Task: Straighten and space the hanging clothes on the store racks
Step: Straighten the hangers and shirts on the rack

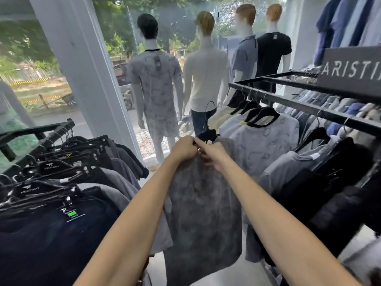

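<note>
Grey mottled T-shirt: this garment hangs from a black plastic hanger and is held in the aisle between the two racks, off both rails. The hanger's hook points upward in free air and touches no rail.

**Hand state**
- The left hand is curled closed on the top of the shirt at the hanger's left shoulder.
- The right hand pinches the fabric at the collar, just beside the left hand. The two hands almost touch.
- Which fingers bear on the hanger itself cannot be told, because the hands cover it.

**Rack state**
- The black metal rail of the right rack carries a pale patterned T-shirt at the near end, with grey, blue and black garments behind it. Spacing looks uneven: some hangers bunch together and others stand apart.
- The black left rack holds dark folded garments on clip hangers that are packed close, edge to edge.

**Progress, as judged**
- The step in hand appears to be seating the collar squarely on the hanger.
- The shirt is not yet returned to a rail.
- The right rail appears to need even gaps, and the left rack shows no spacing between its items.
- Most of the work seems to remain.
</note>
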